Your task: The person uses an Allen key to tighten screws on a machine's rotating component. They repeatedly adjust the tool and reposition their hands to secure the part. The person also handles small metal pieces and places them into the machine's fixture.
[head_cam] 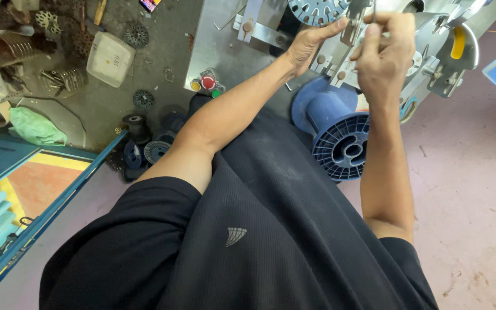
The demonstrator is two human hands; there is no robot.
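My left hand (311, 43) reaches up to a metal machine (225, 40) and pinches a small metal part (352, 27) between thumb and fingers. My right hand (384, 54) is closed just right of it, gripping a thin metal rod or wire (373, 10) that points upward. Both hands meet below a round blue slotted core (317, 10) mounted at the machine's top. A large blue plastic spool (340, 129) lies under my forearms, against my black shirt.
Coloured push buttons (206, 83) sit on the machine's front plate. A yellow-handled lever (458, 43) is at the right. On the grey floor at left lie a white tray (110, 58), round slotted discs (143, 99), small dark spools (156, 150), and a green bag (37, 127). A blue bench edge (41, 221) runs lower left.
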